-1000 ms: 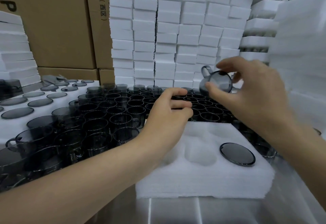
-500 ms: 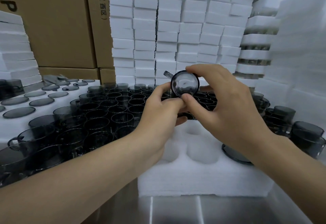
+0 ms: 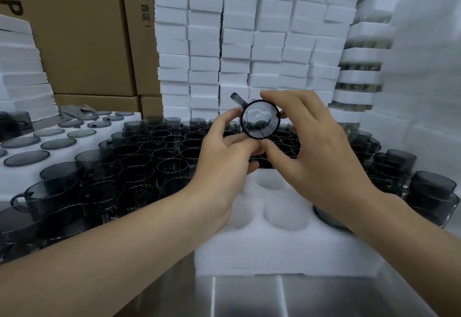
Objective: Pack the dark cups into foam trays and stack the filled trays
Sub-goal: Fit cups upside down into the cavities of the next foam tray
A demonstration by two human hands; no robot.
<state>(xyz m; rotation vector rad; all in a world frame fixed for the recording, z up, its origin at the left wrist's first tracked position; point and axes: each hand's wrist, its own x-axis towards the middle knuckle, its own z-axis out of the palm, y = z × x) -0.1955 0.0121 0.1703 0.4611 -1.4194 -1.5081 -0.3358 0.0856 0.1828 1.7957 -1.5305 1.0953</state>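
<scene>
A dark see-through cup (image 3: 260,120) with a handle at its upper left is held up on its side, its round mouth facing me. My right hand (image 3: 316,152) grips it from the right, thumb under the rim and fingers over the top. My left hand (image 3: 224,162) pinches its left side with thumb and fingers. Below the hands lies a white foam tray (image 3: 287,246) with round hollows. One dark cup (image 3: 329,218) sits in its right side, mostly hidden by my right wrist.
Several dark cups (image 3: 139,167) stand packed together on the left and behind the tray, more cups (image 3: 434,199) on the right. Dark round lids (image 3: 57,143) lie in foam at far left. White foam stacks (image 3: 249,42) and cardboard boxes (image 3: 82,29) rise behind. A steel surface (image 3: 274,296) lies in front.
My right hand brought the cup from the right to the centre and turned its mouth toward me. My left hand rose from the standing cups and took hold of its left side.
</scene>
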